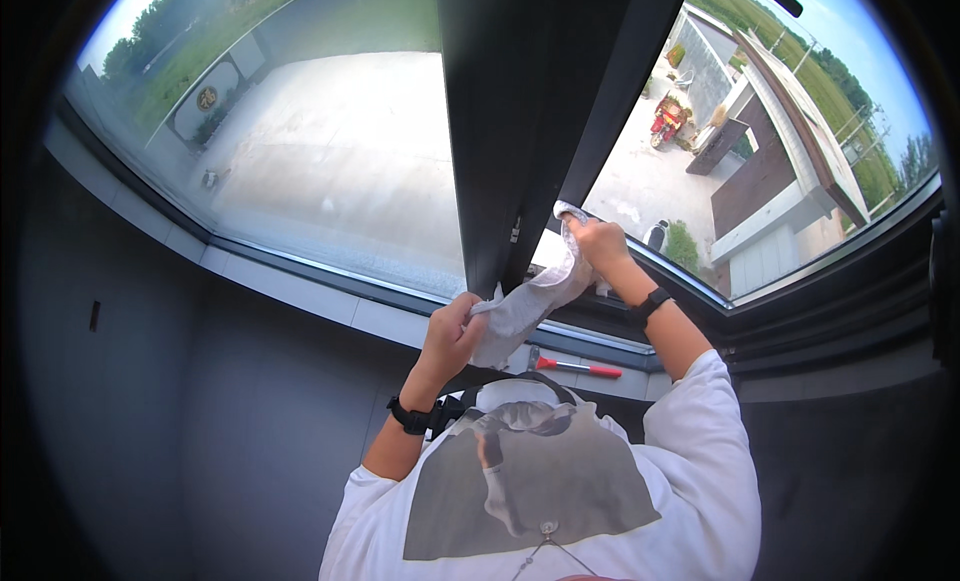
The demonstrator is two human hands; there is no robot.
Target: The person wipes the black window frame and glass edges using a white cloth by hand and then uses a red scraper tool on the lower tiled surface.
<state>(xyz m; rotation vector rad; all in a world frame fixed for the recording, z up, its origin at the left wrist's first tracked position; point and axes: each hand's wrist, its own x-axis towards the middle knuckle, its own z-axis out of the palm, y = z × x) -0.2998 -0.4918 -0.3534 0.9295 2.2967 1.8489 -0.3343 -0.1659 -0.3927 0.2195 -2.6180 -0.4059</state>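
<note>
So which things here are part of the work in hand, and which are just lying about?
In use: white cloth, held by left hand and right hand; dark window frame it rests against.
Lying about: red-handled tool on the sill.

The crumpled pale grey cloth, soft and matt with a faint pattern, is gripped by the left hand near the sill and the right hand farther up, against the dark, smooth, matt upright window frame. The wide pane of clear window glass on the left looks glossy, with a hazy film low down. On the pale, smooth sill lies a small tool with a glossy red plastic handle and metal head.
</note>
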